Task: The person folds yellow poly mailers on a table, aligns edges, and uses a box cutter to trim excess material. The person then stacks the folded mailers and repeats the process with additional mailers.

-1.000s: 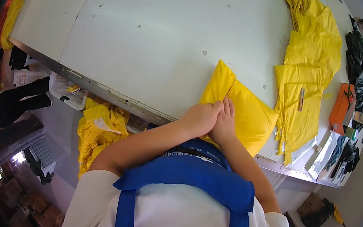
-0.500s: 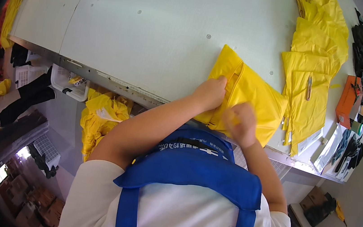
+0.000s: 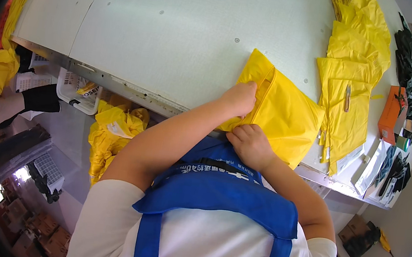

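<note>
Left hand (image 3: 239, 97) and right hand (image 3: 251, 145) both pinch the folded yellow fabric piece (image 3: 282, 112).
You hold it at the near edge of the pale grey worktable (image 3: 177, 27).

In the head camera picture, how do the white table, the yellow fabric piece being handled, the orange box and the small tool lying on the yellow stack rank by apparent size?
1. white table
2. yellow fabric piece, gripped by the left hand and right hand
3. orange box
4. small tool

The box sits near the curved rim, so its look is distorted.

folded bag (image 3: 282, 112) on table (image 3: 176, 32) edge, both hands on it; bag stack (image 3: 349, 89) right; box (image 3: 392, 107) farther right
</note>
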`<state>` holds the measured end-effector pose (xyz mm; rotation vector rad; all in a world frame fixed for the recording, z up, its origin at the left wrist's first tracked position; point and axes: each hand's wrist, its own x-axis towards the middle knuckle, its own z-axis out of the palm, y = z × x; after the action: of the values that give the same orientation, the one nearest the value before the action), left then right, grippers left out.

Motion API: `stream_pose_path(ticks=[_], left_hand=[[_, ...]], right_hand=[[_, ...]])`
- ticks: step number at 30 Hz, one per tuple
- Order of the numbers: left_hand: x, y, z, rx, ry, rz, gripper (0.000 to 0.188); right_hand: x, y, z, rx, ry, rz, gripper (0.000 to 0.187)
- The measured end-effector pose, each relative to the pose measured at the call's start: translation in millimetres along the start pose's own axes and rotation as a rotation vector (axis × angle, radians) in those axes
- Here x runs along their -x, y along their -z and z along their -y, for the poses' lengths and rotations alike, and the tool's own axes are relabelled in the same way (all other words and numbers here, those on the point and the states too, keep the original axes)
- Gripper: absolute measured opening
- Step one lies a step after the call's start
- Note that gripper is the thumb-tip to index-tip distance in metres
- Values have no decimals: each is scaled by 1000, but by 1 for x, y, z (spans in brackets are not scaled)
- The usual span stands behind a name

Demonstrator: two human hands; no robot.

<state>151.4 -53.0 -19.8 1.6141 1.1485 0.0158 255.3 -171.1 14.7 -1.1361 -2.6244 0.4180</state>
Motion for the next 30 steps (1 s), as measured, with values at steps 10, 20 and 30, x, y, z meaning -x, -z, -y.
stream_pose_path(ticks=[10,20,30], left_hand=[[2,12,-7,78,12,99,9],[19,9,8,-54,-326,-241,7],[109,-12,26,-191,-564,-614,12]], right_hand=[[-3,-5,3,53,6,24,7],[-7,23,13,-8,-201,-303,13],[-28,20,19,-265,-442,-499,6]])
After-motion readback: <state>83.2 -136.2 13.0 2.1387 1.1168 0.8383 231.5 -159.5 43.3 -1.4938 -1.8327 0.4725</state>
